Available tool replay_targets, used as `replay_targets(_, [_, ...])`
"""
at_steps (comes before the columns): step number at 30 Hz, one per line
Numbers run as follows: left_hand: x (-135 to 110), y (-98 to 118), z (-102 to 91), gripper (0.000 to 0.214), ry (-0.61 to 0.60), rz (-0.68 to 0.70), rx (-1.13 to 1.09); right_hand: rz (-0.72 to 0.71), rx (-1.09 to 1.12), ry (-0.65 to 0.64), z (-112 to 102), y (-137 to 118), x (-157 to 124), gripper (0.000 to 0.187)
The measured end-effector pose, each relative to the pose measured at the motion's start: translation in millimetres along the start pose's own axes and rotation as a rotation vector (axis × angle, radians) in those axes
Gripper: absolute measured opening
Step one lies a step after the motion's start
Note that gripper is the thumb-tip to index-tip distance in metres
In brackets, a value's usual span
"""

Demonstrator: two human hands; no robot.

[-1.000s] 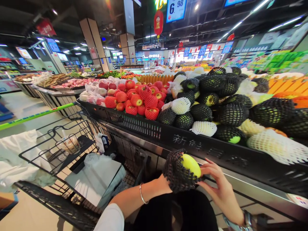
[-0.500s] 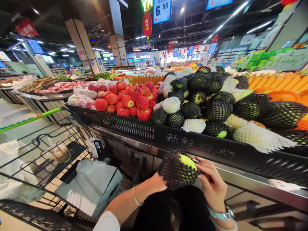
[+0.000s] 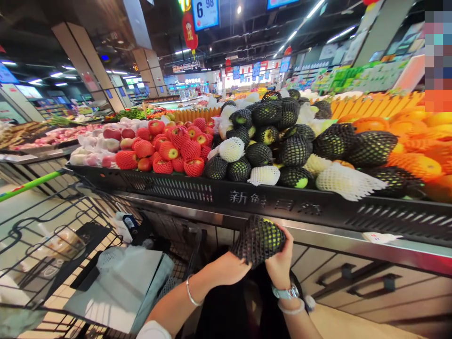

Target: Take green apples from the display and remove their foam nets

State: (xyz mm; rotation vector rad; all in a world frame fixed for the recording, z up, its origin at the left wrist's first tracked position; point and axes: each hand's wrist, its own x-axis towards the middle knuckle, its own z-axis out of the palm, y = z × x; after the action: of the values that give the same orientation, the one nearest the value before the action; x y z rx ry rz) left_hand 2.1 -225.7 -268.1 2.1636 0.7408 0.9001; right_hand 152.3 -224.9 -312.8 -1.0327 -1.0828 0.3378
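Both my hands hold one green-yellow fruit in a black foam net (image 3: pixel 259 238), low in front of the produce stand. My left hand (image 3: pixel 226 269) grips the net's lower left side, with a thin bracelet on that wrist. My right hand (image 3: pixel 280 263) wraps the right end, fingers curled over the net; a watch sits on its wrist. The net now covers nearly all of the fruit. Just above is the black crate rim (image 3: pixel 275 205) of the display, piled with more fruit in black nets (image 3: pixel 293 150) and white nets (image 3: pixel 348 181).
Red-netted apples (image 3: pixel 169 150) fill the crate's left part and oranges (image 3: pixel 416 141) lie at the right. A wire shopping cart (image 3: pixel 60 245) with a green handle stands at my left, holding white bags (image 3: pixel 116 287) and a small bottle (image 3: pixel 131 225). Drawers with handles (image 3: pixel 363 280) run under the stand.
My right hand has drawn the black net up over the bare yellow end of the fruit, which is now almost wholly covered. The view has swung right and down.
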Motion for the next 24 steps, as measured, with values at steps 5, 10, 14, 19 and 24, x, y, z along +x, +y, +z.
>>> replay_targets(5, [-2, 17, -14.9, 0.026, 0.161, 0.186, -0.013, 0.198, 0.034, 0.238, -5, -5, 7, 0.073])
replay_targets(10, [1, 10, 7.8, 0.063, 0.589, 0.114, -0.438, 0.218, 0.069, 0.335, 4, -25, 11, 0.077])
replay_targets(14, [7, 8, 27.9, 0.092, 0.360, -0.115, -0.846, 0.197, 0.078, 0.260, 24, -38, -5, 0.076])
replay_targets(19, [12, 6, 20.2, 0.077, 0.514, -0.204, -0.962, 0.169, 0.065, 0.043, 33, -47, -22, 0.071])
replay_targets(24, [20, 0, 5.2, 0.070, 0.568, -0.418, -1.203, 0.124, 0.075, -0.246, 7, -46, 0, 0.044])
